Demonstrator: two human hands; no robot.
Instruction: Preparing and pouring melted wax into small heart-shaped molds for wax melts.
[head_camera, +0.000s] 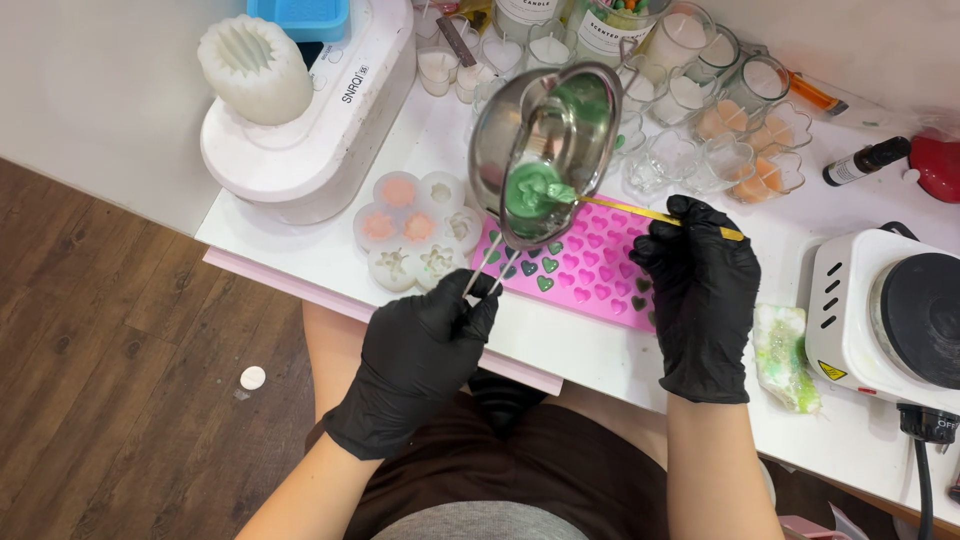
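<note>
My left hand (425, 350), in a black glove, grips the wire handle of a small steel pitcher (545, 140) tilted over a pink silicone mould (585, 270) with heart-shaped cavities. Green wax (535, 190) sits at the pitcher's lip above the mould. Several hearts along the mould's near-left edge hold dark green wax. My right hand (700, 290), also gloved in black, pinches a thin yellow stick (640, 212) whose tip reaches into the green wax at the lip.
A white flower-shaped mould (415, 228) with orange fillings lies left of the pink one. A white machine (315, 120) carries a ribbed white candle (255, 68). Glass candle holders (700, 130) crowd the back. A white hot plate (890, 315) and stained cloth (785, 355) sit right.
</note>
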